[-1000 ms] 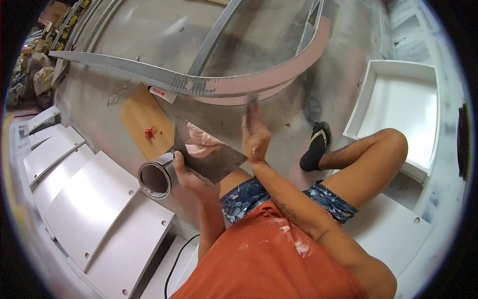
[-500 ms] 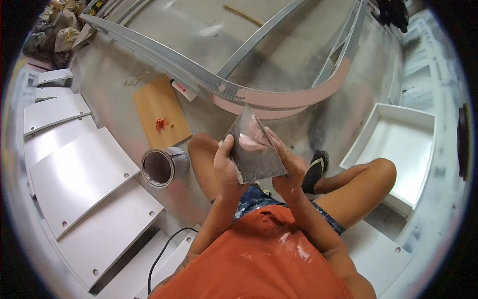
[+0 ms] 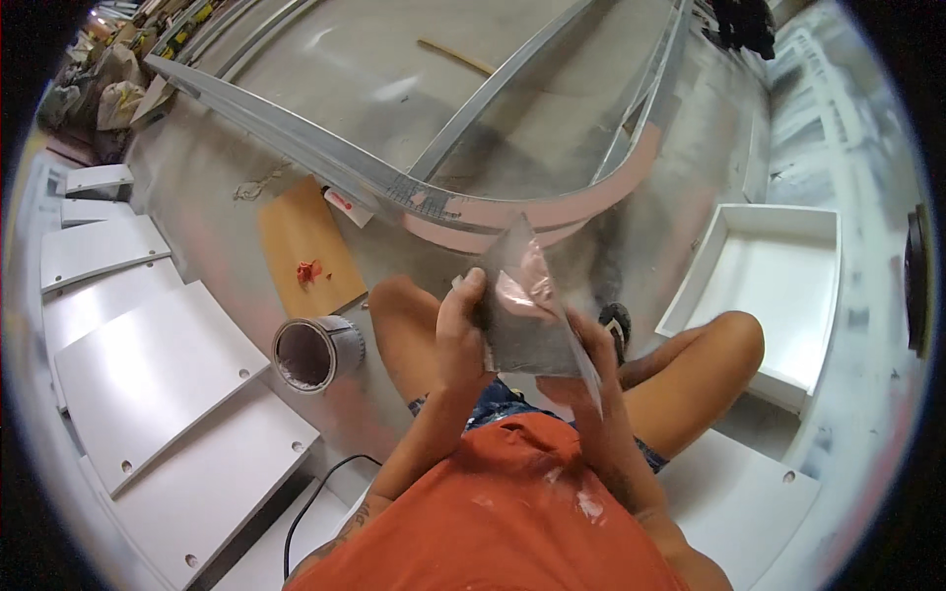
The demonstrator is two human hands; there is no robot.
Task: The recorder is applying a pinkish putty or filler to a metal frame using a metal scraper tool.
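My left hand [image 3: 461, 330] grips a grey metal filler spreader [image 3: 527, 350], thumb along its left edge. A lump of glossy pink filler [image 3: 527, 286] lies on the spreader's upper face. On the other side, my right hand [image 3: 596, 360] is closed around a second thin spreader [image 3: 583, 369], seen nearly edge-on and slightly blurred. This one leans against the first, close to the filler. Just beyond the spreaders curves a metal frame [image 3: 335, 148], its rounded end coated with a pink filler band [image 3: 591, 202].
On my left are an open tin [image 3: 305, 355], a wooden board [image 3: 320, 241] with red dabs, and several white panels [image 3: 163, 379]. A white drawer box [image 3: 823, 295] stands at right. A black cable [image 3: 296, 527] runs beside my left arm.
Both hands have shifted slightly right, with the spreaders. The right spreader has turned more edge-on, and the filler lump has changed shape. My view has moved slightly.
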